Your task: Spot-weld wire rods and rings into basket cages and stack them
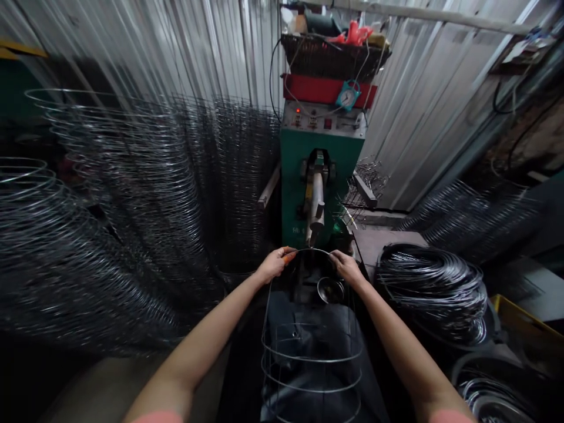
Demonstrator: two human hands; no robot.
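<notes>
You're facing stacked wire hoops [110, 223] at nine o'clock. Your left hand [274, 263] is gripping the top of the wire cage [312, 358], fingers curled closely around the wire. Its lower hoops are already on, at six o'clock. The green spot welder [317, 176] is standing at twelve o'clock. Your right hand [347, 267] is apparently holding the same wire. Coiled wire [434, 294] is sitting at three o'clock.

The left hand [274, 263] and right hand [348, 268] are gripping the top hoop of a wire cage frame [312, 358] just below the electrode [315, 226] of a green spot welder [293, 188], with stacked wire rings [132, 205] rising on the left and coiled wire [432, 294] lying on the right.
</notes>
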